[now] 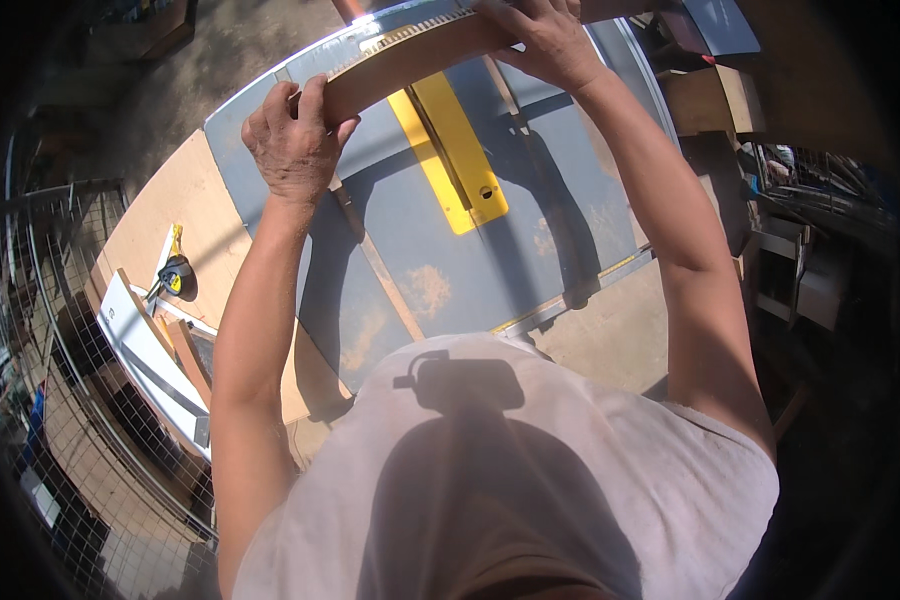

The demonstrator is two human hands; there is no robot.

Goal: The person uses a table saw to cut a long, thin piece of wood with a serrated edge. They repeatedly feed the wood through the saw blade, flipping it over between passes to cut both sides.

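A wooden strip [410,55] lay across the far side of the grey counter [530,200], its long axis running from hand to hand. The left hand [295,140] gripped its near-left end; the right hand [545,40] pressed down, fingers curled over it. Both arms reached forward, nearly straight.

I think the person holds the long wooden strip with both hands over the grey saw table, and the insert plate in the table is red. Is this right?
Not quite. The insert plate is yellow, not red, as the head view shows. The rest holds: the left hand and the right hand both grip the long wooden strip over the grey saw table.
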